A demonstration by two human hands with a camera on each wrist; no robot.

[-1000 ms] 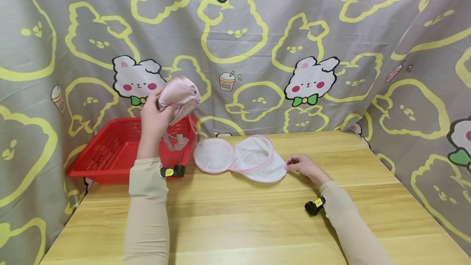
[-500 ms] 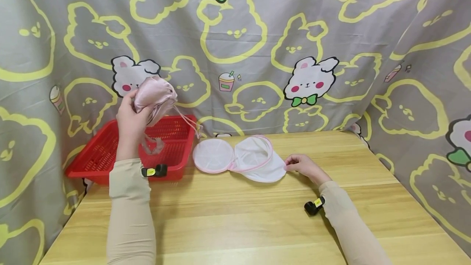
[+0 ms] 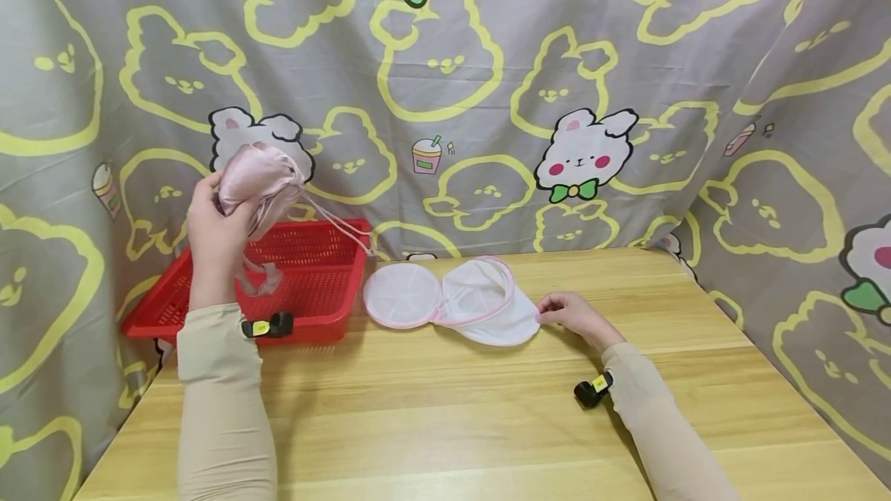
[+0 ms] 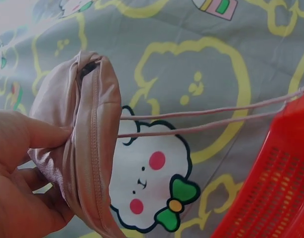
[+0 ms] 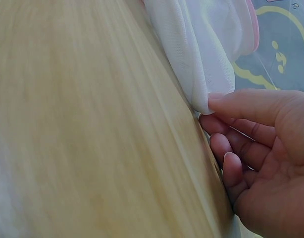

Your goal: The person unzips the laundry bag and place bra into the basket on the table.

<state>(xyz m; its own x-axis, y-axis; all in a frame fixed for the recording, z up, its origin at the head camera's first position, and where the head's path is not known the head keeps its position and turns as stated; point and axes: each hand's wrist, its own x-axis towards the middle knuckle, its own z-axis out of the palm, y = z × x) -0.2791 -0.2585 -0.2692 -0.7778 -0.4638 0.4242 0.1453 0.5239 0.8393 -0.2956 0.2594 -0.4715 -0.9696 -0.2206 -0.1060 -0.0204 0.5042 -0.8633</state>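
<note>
My left hand (image 3: 219, 226) holds a folded dusty-pink bra (image 3: 257, 180) above the red basket, its thumb on the near side of the padded cups. Two thin straps (image 4: 191, 123) stretch taut from the bra to the basket's back right corner; whether they are caught there I cannot tell. A wider pink band (image 3: 261, 278) dangles under the hand. On the table lies a white mesh laundry bag (image 3: 511, 323) with pink edging, its round lid (image 3: 402, 296) folded out to the left. My right hand (image 3: 578, 314) pinches the bag's right end between thumb and forefinger.
The red slotted basket (image 3: 330, 323) stands at the back left of the wooden table (image 3: 445, 416), next to the bag's lid. A grey patterned curtain (image 3: 445, 83) hangs behind the table and along its sides.
My left hand has moved left with the bra, and the thin straps have been drawn out taut towards the basket corner. The right hand and the laundry bag have stayed in place.
</note>
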